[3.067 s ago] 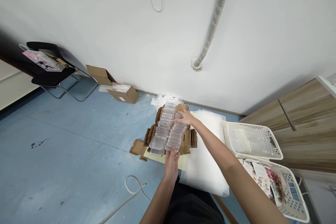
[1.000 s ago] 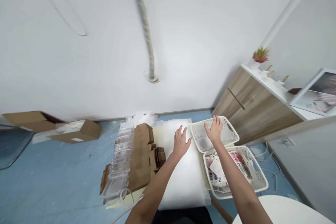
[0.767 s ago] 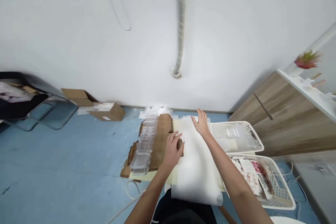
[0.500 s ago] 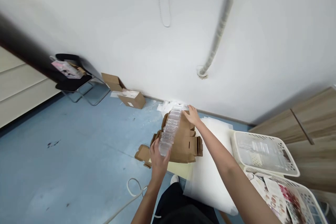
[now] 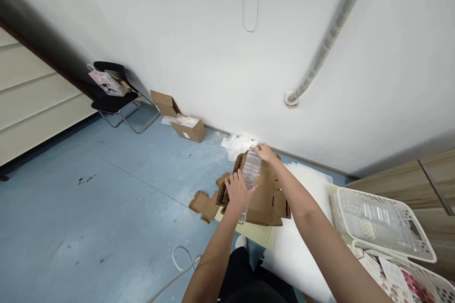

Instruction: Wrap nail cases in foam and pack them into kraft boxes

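A long, ribbed stack of clear plastic boxes (image 5: 251, 169) lies tilted over flattened brown cardboard boxes (image 5: 261, 203). My right hand (image 5: 265, 152) grips its far end, fingers bent over the top. Nearer to me, my left hand (image 5: 239, 191) is wrapped over the stack's left side, thumb stretched across it. A short piece of the clear plastic shows below the left palm. Part of the stack is hidden under both hands.
White sheets (image 5: 302, 236) lie right of the cardboard, beside a white basket (image 5: 387, 194) of clear plastic. Another basket (image 5: 430, 270) holds printed packets. An open carton (image 5: 188, 128) and a black chair (image 5: 115, 102) stand by the wall. A white cable (image 5: 170, 281) runs along the floor.
My left hand has moved up along the clear stack, away from its near end, closer to my right hand. The camera view has shifted left, so the surroundings appear further right.
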`<action>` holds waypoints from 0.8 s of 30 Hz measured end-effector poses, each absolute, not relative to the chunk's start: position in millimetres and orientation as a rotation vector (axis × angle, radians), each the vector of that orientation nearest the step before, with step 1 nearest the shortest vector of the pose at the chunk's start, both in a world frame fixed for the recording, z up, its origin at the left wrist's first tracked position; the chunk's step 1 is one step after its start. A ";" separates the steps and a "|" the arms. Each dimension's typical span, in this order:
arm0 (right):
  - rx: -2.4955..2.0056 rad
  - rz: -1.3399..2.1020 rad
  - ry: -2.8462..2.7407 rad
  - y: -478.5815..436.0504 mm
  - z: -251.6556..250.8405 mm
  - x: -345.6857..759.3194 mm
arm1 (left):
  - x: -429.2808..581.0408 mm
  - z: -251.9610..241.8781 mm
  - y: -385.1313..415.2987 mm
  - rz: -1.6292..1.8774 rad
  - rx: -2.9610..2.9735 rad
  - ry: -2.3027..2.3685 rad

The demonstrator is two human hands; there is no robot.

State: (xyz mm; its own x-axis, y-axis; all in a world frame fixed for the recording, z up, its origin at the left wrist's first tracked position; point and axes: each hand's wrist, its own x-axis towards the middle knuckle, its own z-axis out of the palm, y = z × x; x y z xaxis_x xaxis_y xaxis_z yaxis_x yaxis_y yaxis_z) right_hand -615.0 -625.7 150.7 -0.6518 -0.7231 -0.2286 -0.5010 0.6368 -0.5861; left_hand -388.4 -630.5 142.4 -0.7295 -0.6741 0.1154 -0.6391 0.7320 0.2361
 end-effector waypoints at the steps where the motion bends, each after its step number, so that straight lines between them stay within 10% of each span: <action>1: -0.991 -0.636 2.383 -623.4 152.1 -613.5 | -391.2 141.7 -631.7 -0.270 1.060 -2.751; 24: -0.775 -1.036 2.560 -459.0 217.3 -582.0 | -426.8 197.1 -593.4 -0.437 0.451 -2.752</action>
